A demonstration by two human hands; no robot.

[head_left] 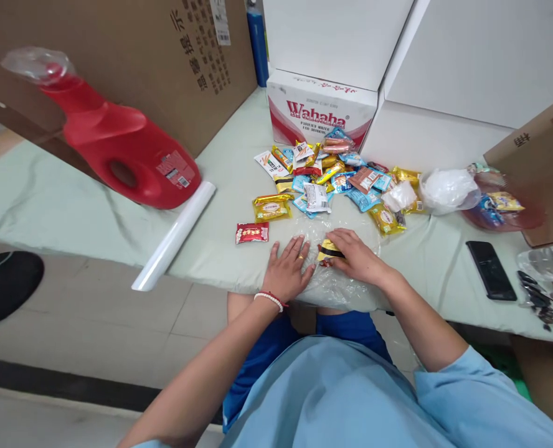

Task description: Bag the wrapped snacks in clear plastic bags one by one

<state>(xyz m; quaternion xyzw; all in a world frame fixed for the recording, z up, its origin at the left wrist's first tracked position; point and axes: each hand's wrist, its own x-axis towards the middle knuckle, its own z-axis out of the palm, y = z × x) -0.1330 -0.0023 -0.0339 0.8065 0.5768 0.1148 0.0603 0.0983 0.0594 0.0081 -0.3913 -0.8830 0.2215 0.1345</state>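
Note:
My left hand (288, 269) lies flat with fingers spread, at the left edge of a sheet or bag of clear plastic (351, 289) on the table. On this plastic my right hand (355, 256) grips a small yellow snack packet (329, 250) with a black stripe between thumb and fingers; part of it is hidden under the hand. A red packet (252, 233) lies left of my hands, with a yellow packet (273, 208) just behind it. Farther back is a heap of mixed wrapped snacks (335, 174).
A white roll (176, 239) lies beside a red jug (131, 152) at left. Behind the snacks stands a Wahaha carton (321, 112). At right are a white plastic bundle (449, 190), a red translucent bowl (533, 208), a black phone (491, 270) and a clear bottle (545, 262).

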